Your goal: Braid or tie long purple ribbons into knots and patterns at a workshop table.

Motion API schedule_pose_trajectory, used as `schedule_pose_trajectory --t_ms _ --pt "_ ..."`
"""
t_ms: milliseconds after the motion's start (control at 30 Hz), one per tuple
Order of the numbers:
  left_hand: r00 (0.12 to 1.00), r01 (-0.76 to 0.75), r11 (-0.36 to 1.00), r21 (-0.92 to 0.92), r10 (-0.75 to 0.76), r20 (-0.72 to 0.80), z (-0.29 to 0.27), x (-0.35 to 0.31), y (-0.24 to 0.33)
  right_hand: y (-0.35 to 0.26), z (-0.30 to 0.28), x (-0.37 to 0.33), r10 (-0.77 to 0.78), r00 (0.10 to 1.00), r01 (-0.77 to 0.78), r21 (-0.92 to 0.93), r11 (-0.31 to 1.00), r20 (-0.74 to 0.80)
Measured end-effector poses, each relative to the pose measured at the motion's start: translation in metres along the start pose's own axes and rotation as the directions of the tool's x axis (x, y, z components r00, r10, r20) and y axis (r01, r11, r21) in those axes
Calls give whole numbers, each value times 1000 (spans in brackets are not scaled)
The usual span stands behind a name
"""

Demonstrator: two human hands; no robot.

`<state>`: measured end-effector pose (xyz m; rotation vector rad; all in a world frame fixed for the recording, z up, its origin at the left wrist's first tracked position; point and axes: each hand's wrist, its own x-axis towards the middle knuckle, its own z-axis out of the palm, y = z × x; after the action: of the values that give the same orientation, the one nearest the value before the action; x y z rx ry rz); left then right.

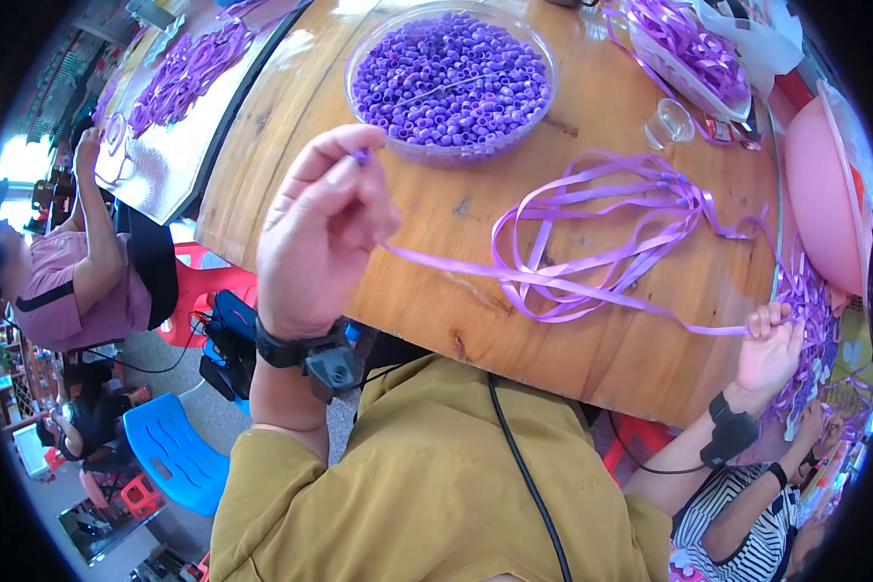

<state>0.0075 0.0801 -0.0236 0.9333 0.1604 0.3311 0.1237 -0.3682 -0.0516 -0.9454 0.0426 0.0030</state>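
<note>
A length of purple ribbon [592,288] runs taut across the table between my two hands. My left hand [328,218] is raised at the table's near left edge, closed on one end of it; a small dark purple bit, perhaps a bead [361,155], shows at the fingertips. Far to the right, my right hand [771,351] has its fingers curled round the ribbon's other part. More of the ribbon lies in loose loops on the wood between them. Beyond my left hand stands a round clear tub [419,153] full of purple beads [451,78].
A white tray of purple ribbons [684,44], a small clear cup [669,124] and a pink basin [824,189] are at the right. One person [73,276] works at the left table; another in stripes [732,519] sits at lower right. A blue chair [177,456] stands lower left.
</note>
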Motion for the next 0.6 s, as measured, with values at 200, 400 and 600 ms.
schedule_pose_trajectory --t_ms 200,400,600 --pt "959 127 992 -26 -116 260 20 -6 -8 28 71 -16 16 1000 -18 -187 982 -12" --pt "928 203 979 16 -198 315 35 -4 -13 58 130 -38 -9 996 61 -573 817 94" --pt "890 243 970 -14 -217 402 44 1 -22 82 179 -55 157 906 129 -609 782 394"
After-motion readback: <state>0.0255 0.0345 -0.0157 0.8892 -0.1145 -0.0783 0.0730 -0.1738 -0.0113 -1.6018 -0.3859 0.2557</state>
